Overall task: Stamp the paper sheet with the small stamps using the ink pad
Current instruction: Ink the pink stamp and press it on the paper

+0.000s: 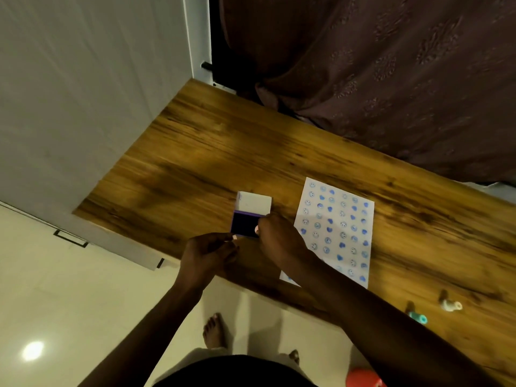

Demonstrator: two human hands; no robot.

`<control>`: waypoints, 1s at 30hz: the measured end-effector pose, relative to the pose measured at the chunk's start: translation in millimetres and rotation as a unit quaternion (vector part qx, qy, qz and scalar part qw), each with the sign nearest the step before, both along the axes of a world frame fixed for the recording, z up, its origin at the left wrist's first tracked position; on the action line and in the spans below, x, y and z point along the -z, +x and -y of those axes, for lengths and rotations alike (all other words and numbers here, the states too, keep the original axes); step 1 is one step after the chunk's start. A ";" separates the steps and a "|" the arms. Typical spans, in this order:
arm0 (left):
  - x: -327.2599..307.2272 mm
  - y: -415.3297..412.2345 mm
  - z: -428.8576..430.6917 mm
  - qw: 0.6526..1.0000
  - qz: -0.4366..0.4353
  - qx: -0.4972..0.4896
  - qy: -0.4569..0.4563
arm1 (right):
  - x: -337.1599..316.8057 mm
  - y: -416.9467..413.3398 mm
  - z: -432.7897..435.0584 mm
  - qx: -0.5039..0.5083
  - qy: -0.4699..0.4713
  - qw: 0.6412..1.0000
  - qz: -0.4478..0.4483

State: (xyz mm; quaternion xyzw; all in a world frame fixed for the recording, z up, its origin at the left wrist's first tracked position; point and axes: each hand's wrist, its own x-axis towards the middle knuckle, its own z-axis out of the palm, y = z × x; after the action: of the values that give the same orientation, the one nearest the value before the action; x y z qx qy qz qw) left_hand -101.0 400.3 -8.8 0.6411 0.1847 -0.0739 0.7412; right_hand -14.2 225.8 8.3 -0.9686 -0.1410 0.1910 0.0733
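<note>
Both hands' grip [245, 236] at open ink pad [245, 226], stamped paper sheet [335, 227] beside

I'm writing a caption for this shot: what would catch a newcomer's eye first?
Probably the paper sheet right of centre on the wooden table, covered in rows of blue smiley and heart prints. Just left of it, both hands meet at the open ink pad, its white lid flipped back. Two small stamps lie near the table's front edge at lower right.
</note>
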 end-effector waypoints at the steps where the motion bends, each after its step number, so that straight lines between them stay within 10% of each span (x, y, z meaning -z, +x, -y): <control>1: 0.6 -0.7 0.5 1.000 -0.001 -0.001 -0.004 | -1.9 -0.4 -0.7 0.001 0.001 1.000 0.003; 13: -14.8 4.0 -1.9 0.998 0.043 0.034 0.011 | -17.5 15.8 18.8 0.108 0.168 0.979 -0.039; 22: -16.7 3.7 20.6 0.996 0.031 0.076 -0.017 | -37.8 -17.3 90.4 0.334 0.470 0.805 -0.142; 30: -6.9 6.4 52.3 0.994 0.015 0.109 -0.006 | -10.6 -97.6 126.2 0.254 0.234 0.938 0.026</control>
State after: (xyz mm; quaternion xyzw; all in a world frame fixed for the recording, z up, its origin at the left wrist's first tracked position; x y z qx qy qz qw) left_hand -94.6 348.0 -2.0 0.6539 0.1024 -0.1457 0.7353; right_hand -111.8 99.6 18.9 -0.9324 0.0668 0.1021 0.3403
